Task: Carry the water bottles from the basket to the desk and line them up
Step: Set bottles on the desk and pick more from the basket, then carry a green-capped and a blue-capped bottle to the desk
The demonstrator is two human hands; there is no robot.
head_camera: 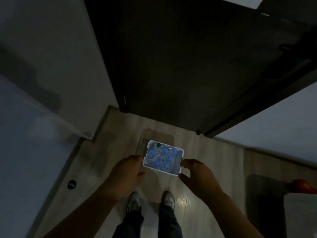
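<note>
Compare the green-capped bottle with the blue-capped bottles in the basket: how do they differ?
Colour: the green-capped bottle has a dark green cap; the blue-capped bottles have light blue ones.
Number: the green-capped bottle is single; the blue-capped bottles are several.
Place: the green-capped bottle stands in the white basket's far left corner; the blue-capped bottles stand to its right and nearer.
All stand caps up in one basket.

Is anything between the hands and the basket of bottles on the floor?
Nothing visible does. The white basket sits on the wooden floor, water bottles upright inside with their caps exposed. The left hand and right hand flank its sides. The dim view doesn't show whether the fingers touch it.
</note>
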